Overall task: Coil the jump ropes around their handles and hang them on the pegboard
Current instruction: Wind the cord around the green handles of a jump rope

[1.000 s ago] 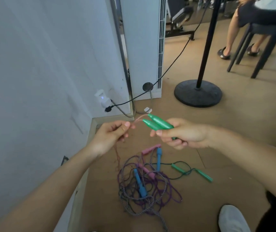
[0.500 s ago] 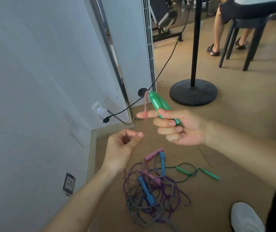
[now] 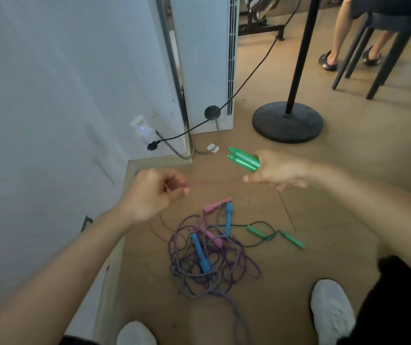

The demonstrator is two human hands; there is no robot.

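1. Two green handles [image 3: 244,159] are clenched side by side in the right hand [image 3: 277,169].
2. A thin reddish rope [image 3: 215,182], stretched between both hands, is pinched by the left hand [image 3: 152,193].
3. Remaining jump ropes [image 3: 214,255] lie tangled on the floor [image 3: 336,185] below.

wooden floor [image 3: 348,170] | tangled jump ropes [image 3: 211,255] | black stand base [image 3: 287,123]

Head-worn view, downward over floor [image 3: 348,170]

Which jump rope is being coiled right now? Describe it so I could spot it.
Start above the tangled pile of ropes on the floor. The right hand grips two green handles together, with a thin pinkish cord stretched across to the left hand. The other green pair lies on the floor.
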